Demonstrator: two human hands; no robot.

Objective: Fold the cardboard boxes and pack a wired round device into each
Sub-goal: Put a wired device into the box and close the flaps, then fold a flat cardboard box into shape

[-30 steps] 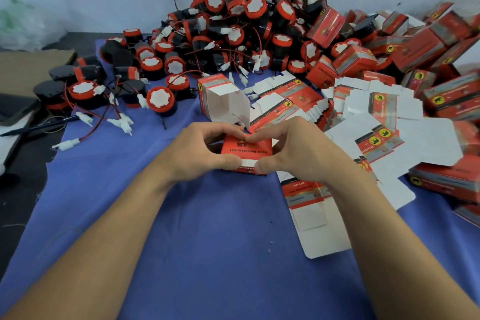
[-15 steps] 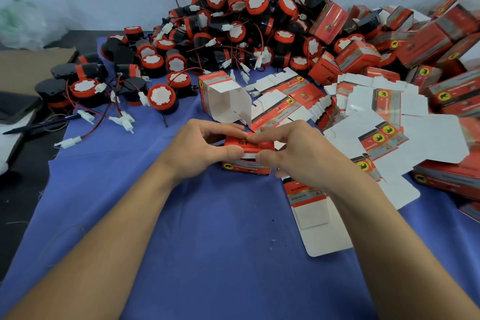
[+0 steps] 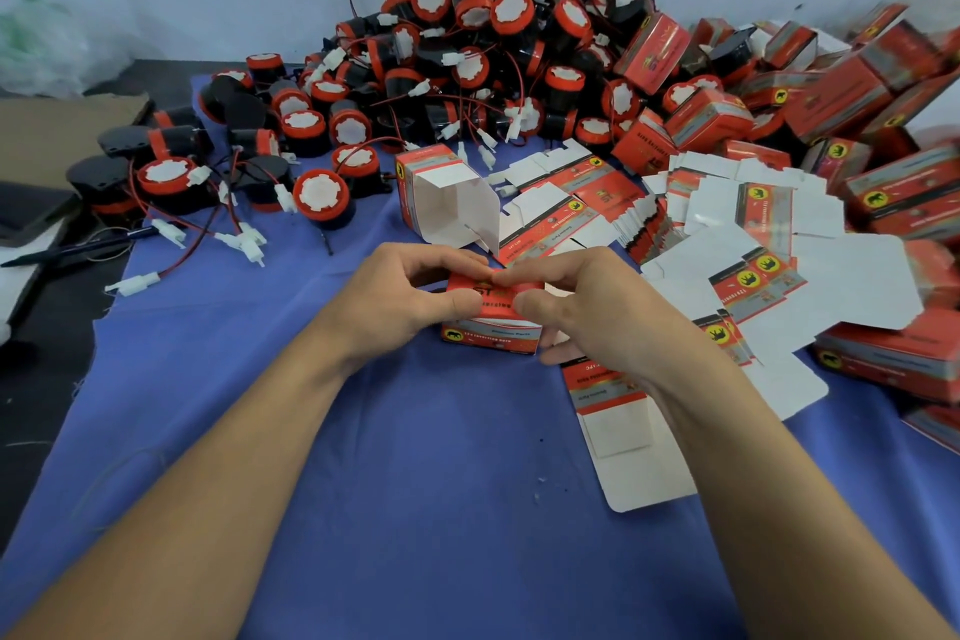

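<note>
A small red cardboard box [image 3: 491, 333] stands on the blue cloth [image 3: 415, 483] at the centre. My left hand [image 3: 400, 299] grips its left side, thumb on the near face and fingers curled over the top. My right hand [image 3: 582, 309] grips its right side the same way, the fingertips of both hands meeting on the top flap. Whatever is inside the box is hidden. Just behind lies an opened box [image 3: 447, 198] on its side, its white interior facing me. A heap of red-and-black round wired devices [image 3: 467, 57] rises at the back.
Flat box blanks [image 3: 737, 244] spread to the right, one blank [image 3: 623, 426] lying under my right wrist. Closed red boxes [image 3: 883, 161] pile at the far right. Loose devices with white plugs [image 3: 171, 182] sit at the left, next to brown cardboard [image 3: 57, 135] and a pen [image 3: 78, 250].
Both hands have tipped the box so its red top turns toward me, and the top flap has gone down under my fingertips. The box sits lower on the cloth.
</note>
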